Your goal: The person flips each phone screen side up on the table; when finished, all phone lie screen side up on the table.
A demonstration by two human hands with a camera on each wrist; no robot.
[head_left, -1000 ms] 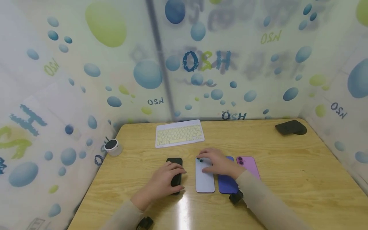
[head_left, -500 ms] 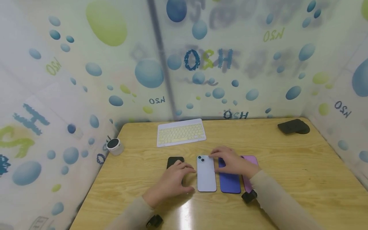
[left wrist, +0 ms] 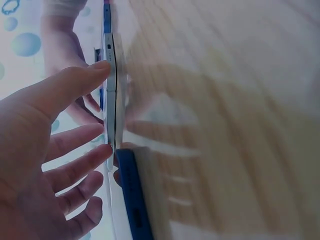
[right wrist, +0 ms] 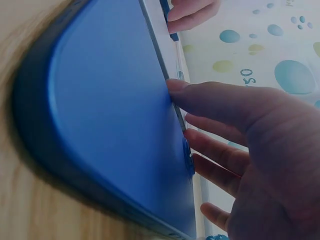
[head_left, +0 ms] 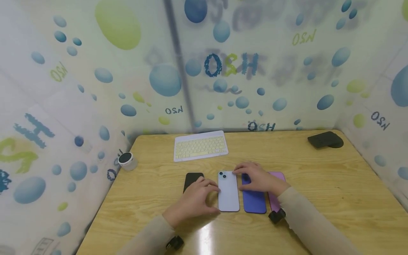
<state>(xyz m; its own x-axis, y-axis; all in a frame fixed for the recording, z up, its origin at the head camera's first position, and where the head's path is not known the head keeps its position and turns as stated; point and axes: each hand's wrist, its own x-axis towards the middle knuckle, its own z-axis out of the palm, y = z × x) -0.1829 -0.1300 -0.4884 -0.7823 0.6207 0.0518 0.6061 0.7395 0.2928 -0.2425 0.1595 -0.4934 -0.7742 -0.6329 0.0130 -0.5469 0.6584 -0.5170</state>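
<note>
A pale blue phone (head_left: pixel 228 198) lies back up on the table, its twin cameras at the far end. My left hand (head_left: pixel 196 200) is at its left side; in the left wrist view the thumb (left wrist: pixel 75 90) and a fingertip meet the phone's edge. Along its right side, my right hand (head_left: pixel 259 180) has thumb and fingertips at or very near the edge. That hand passes over a dark blue phone (head_left: pixel 255 203), partly covering it. A pink phone (head_left: pixel 278 175) is partly hidden under the right wrist. Left of the pale phone, a black phone (head_left: pixel 192 179) is mostly covered by my left hand.
Behind the phones lies a white keyboard (head_left: pixel 200 146) with yellowish keys. A small white cylinder with a dark top (head_left: pixel 127 161) stands at the table's left edge. Flat black objects (head_left: pixel 325 140) lie at the far right corner. Patterned walls enclose the wooden table (head_left: pixel 331 198).
My left hand has moved right from the black phone to the pale phone's left edge. My right hand has shifted from over the pale phone to its right edge. The phones look unmoved.
</note>
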